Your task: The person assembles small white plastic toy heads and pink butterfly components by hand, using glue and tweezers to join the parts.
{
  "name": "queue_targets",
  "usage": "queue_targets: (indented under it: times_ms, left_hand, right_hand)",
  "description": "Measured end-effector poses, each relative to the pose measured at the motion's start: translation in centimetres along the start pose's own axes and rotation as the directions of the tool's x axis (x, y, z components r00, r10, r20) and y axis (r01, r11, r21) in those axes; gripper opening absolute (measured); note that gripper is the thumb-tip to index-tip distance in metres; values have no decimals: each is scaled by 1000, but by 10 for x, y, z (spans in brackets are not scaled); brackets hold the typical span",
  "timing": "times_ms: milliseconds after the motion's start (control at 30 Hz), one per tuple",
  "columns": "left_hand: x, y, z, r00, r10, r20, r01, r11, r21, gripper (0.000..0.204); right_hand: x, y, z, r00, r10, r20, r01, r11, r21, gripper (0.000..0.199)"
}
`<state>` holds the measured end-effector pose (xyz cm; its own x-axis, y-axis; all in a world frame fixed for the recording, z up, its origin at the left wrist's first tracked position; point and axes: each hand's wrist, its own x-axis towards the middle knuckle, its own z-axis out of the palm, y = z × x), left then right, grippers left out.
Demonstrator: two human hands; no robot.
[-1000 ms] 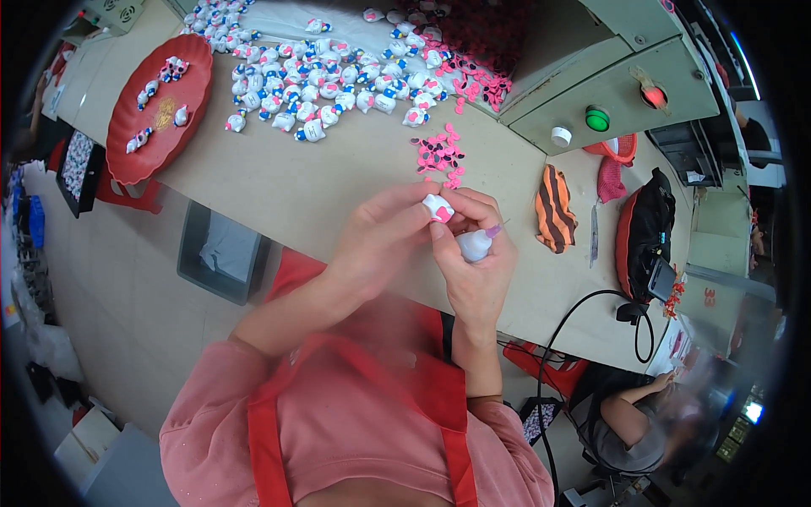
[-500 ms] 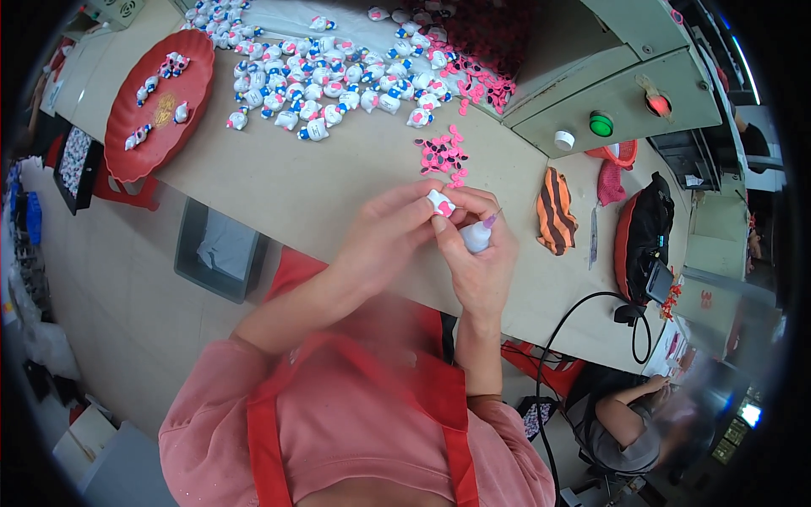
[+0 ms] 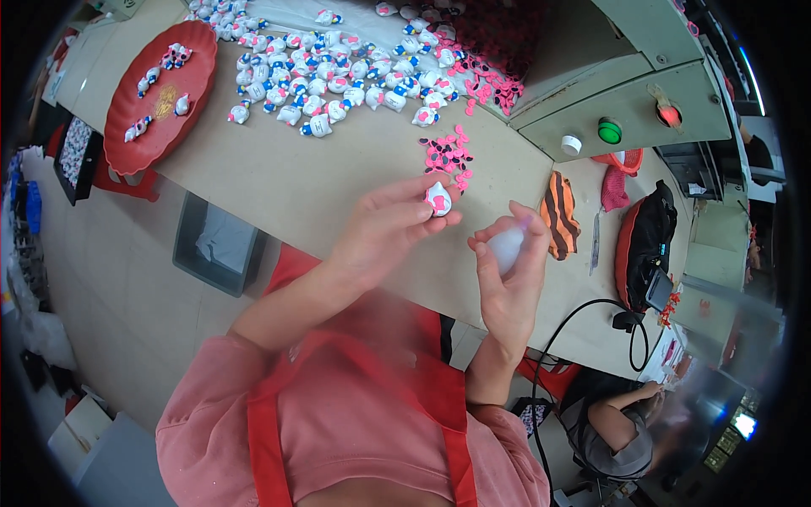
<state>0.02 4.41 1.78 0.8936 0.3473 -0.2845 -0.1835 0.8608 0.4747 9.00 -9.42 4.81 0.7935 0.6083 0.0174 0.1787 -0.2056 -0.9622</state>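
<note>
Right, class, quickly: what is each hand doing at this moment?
Left hand: closed on a small white figurine with pink marks, pinched at the fingertips.
Right hand: closed around a small whitish bottle.

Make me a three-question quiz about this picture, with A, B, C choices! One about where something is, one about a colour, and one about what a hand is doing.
1. Where is the red tray?
A. On the table's left end
B. On the floor
C. On the person's lap

2. What colour is the round button on the grey box?
A. Blue
B. Yellow
C. Green

3. What is the left hand doing?
A. Lying flat on the table
B. Pinching a small white-and-pink figurine
C. Hanging empty

Answers: 1 A, the tray sits on the tabletop at far left. 2 C, it shows green. 3 B, fingertips grip the figurine above the table.
</note>
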Motion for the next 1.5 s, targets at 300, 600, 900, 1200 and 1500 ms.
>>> queue_targets:
  times_ms: [300, 600, 900, 1200, 1500]
  left_hand:
    - [-2, -3, -4, 997, 74, 30, -75, 997, 26, 37]
    - [-2, 1, -7, 999, 36, -6, -35, 999, 25, 36]
    - [-9, 0, 1, 977, 192, 96, -202, 974, 108, 37]
    - [-13, 0, 1, 949, 277, 152, -303, 935, 187, 39]
    - [-12, -1, 2, 924, 340, 173, -367, 916, 161, 38]
  right_hand:
    - [-3, -6, -4, 999, 23, -44, -10, 961, 278, 41]
    - [-16, -5, -12, 993, -40, -108, 60, 980, 189, 32]
    - [-24, -16, -5, 904, -351, -246, 387, 915, 117, 29]
    - [-29, -29, 3, 947, -246, -209, 252, 968, 2, 34]
    - [-28, -30, 3, 947, -257, -191, 259, 966, -15, 31]
